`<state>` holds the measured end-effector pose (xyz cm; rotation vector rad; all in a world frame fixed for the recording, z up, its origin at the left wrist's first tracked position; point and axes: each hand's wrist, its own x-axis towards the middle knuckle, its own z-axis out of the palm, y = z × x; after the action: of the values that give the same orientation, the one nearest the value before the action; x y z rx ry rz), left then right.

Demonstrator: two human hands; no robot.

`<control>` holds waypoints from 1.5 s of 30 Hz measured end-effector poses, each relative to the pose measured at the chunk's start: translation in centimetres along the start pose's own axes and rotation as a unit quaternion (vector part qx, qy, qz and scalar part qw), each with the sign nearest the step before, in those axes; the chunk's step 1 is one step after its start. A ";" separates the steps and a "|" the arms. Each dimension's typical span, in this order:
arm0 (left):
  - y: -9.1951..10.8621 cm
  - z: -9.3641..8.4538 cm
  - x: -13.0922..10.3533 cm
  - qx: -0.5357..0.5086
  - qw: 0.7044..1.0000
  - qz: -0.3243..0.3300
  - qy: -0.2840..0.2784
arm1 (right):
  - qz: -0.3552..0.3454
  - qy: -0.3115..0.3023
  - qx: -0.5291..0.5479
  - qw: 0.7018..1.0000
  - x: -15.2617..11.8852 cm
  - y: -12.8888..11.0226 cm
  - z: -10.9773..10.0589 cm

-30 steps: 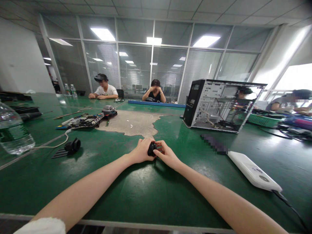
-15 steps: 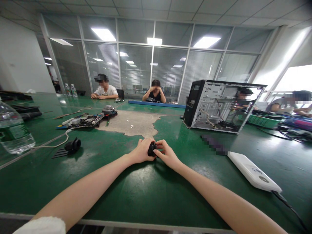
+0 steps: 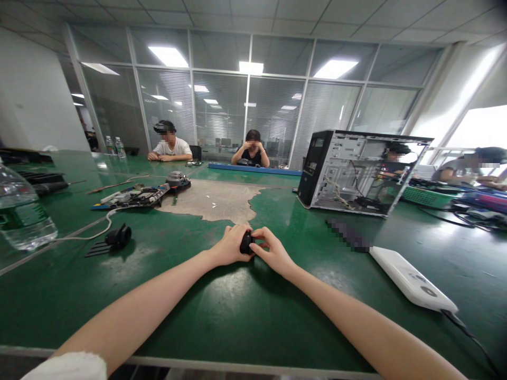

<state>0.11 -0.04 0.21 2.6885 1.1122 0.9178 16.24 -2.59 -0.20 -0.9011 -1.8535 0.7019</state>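
A small black object with a rounded shape is held just above or on the green table; its exact kind is hidden by my fingers. My left hand wraps around its left side. From the right, my right hand pinches its edge between thumb and fingers. To the left lies a black part with a round end and several flat prongs, which neither hand touches.
An open computer case stands at the right, behind a white power bank with a cable. A circuit board lies left of centre, near a water bottle. Two people sit across the table; others are at the right.
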 end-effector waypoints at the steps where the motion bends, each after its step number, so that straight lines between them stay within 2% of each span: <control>1: 0.0 0.0 0.0 0.000 1.000 0.002 0.002 | -0.002 0.001 0.001 1.000 0.0 0.0 0.0; 12: 0.0 -0.1 0.0 0.004 1.000 0.018 0.003 | 0.053 -0.021 0.028 0.998 0.0 0.2 0.0; 16: 0.0 -0.1 0.0 0.008 1.000 0.011 -0.001 | 0.045 -0.032 0.039 0.998 0.0 -0.1 0.0; 23: -0.1 0.1 0.0 0.014 1.000 0.014 0.008 | 0.014 -0.002 0.025 1.000 0.1 -0.2 -0.1; 30: 0.0 -0.2 -0.1 0.003 1.000 0.014 0.003 | 0.031 -0.001 0.018 0.999 0.2 0.2 -0.1; 38: -0.1 0.0 0.0 0.011 1.000 0.013 0.007 | 0.045 -0.030 0.037 0.998 0.1 0.0 -0.1; 45: -0.1 0.1 0.0 0.009 1.000 0.007 0.006 | 0.019 0.002 0.013 1.000 0.1 -0.3 -0.1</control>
<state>0.05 0.03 0.11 2.7123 1.1111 0.9305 16.23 -2.68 0.12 -0.9220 -1.8241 0.7454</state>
